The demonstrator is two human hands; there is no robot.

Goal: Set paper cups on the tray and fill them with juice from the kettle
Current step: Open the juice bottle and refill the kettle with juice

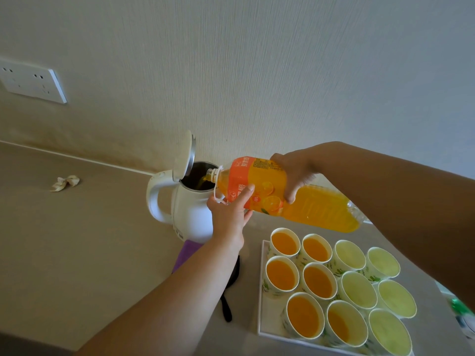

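A white kettle (192,211) stands by the wall with its lid (183,155) flipped up. A large orange juice bottle (316,206) is tipped over it, its open neck at the kettle's mouth and juice running in. My left hand (228,214) holds the bottle from below near the neck, thumb on the label, with a white cap ring by the fingers. From above, my right hand (293,173) grips the bottle's middle. A white tray (261,304) carries several paper cups. Those on the left, like cup (284,244), hold juice. Those on the right, like cup (349,254), are empty.
A wall socket (33,83) sits at upper left and a crumpled paper scrap (65,182) lies on the counter. A purple cloth (186,253) and a black cord (227,304) lie in front of the kettle. A green and clear item (462,314) shows at the right edge.
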